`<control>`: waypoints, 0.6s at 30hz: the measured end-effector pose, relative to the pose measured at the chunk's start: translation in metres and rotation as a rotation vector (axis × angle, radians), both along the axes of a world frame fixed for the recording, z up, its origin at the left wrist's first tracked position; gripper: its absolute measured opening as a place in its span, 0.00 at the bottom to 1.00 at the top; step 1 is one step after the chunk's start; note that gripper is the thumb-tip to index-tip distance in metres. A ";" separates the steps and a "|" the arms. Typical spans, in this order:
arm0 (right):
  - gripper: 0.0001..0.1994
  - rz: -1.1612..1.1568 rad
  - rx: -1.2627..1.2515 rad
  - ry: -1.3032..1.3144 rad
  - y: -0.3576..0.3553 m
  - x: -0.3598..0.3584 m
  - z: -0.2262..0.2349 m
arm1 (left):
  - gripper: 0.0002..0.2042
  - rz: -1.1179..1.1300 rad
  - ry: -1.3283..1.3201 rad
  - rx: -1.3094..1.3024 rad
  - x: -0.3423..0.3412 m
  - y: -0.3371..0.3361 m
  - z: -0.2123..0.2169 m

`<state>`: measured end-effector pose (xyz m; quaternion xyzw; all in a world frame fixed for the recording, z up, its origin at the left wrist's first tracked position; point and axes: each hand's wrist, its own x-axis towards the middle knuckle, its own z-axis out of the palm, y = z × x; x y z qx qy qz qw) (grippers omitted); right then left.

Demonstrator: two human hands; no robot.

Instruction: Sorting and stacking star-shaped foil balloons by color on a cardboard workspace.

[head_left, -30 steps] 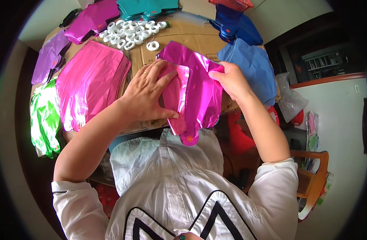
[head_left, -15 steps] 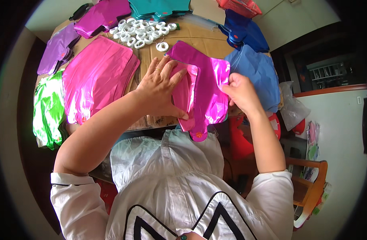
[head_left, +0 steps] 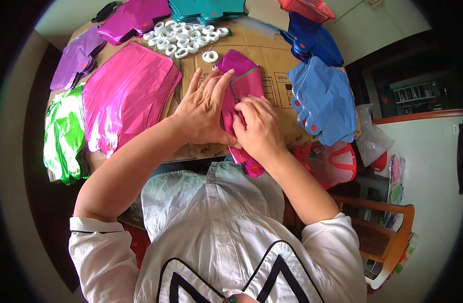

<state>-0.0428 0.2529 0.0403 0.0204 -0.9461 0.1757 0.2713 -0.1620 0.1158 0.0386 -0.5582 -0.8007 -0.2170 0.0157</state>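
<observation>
A flat magenta foil balloon [head_left: 247, 81] lies on the cardboard-covered table [head_left: 279, 123] in front of me, folded lengthwise into a narrow strip. A thin green line runs along part of its folded layer. My left hand [head_left: 201, 111] rests on the strip's left side, fingers spread and thumb stretched toward the near end. From the right, my right hand [head_left: 259, 126] presses on the folded flap with curled fingers, its fingertips close to my left thumb. The balloon's near end, with a small red spot, pokes out below both hands. My hands hide much of its middle.
Stacks of flat foil balloons surround the work spot: pink [head_left: 130, 93], green [head_left: 64, 134], purple [head_left: 76, 56], magenta [head_left: 135, 17], teal [head_left: 206, 9], dark blue [head_left: 314, 38] and light blue [head_left: 327, 96]. Several white ribbon rolls [head_left: 183, 36] lie behind. A wooden chair [head_left: 393, 237] stands at right.
My right hand has moved left, bringing the balloon's right part over onto the rest. The left hand stays spread on it. Bare cardboard now shows beside the light blue stack.
</observation>
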 end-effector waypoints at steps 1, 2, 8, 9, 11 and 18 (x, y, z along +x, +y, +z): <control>0.07 0.026 -0.008 0.006 0.002 0.003 -0.001 | 0.69 0.003 0.009 -0.009 0.000 0.000 -0.001; 0.07 0.056 -0.031 0.008 0.002 0.006 -0.003 | 0.69 0.007 0.018 -0.018 -0.001 -0.001 -0.001; 0.08 0.155 -0.162 -0.036 0.007 0.014 -0.001 | 0.66 -0.021 0.039 0.017 -0.002 -0.001 -0.003; 0.09 0.152 -0.172 -0.039 0.007 0.014 -0.002 | 0.65 -0.026 0.043 0.032 -0.003 -0.001 -0.003; 0.09 0.149 -0.194 -0.042 0.007 0.013 -0.002 | 0.62 -0.037 0.067 0.017 -0.002 -0.002 0.000; 0.12 0.132 -0.405 -0.106 0.012 0.013 0.002 | 0.48 -0.185 0.214 0.053 0.001 -0.005 0.003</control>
